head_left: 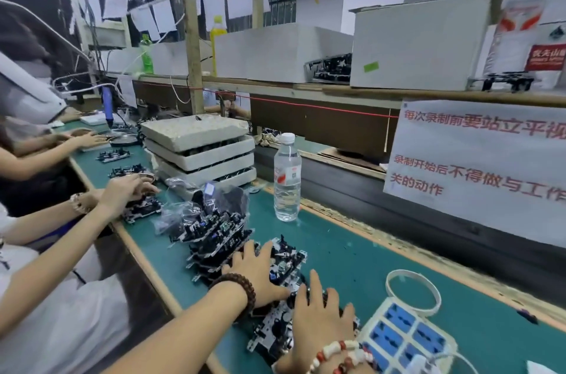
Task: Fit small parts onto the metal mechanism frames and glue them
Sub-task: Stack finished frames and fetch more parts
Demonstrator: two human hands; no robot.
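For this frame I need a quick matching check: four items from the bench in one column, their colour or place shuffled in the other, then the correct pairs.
Items:
1. water bottle
2. power strip
3. foam trays
4. left hand

Descriptions:
A. white body with blue sockets, at the near right of the mat
B. standing upright on the green mat, clear with a white cap
C. resting on a mechanism frame, dark bead bracelet at the wrist
D. stacked in a pile, white

Pairs: 1-B, 2-A, 3-D, 4-C
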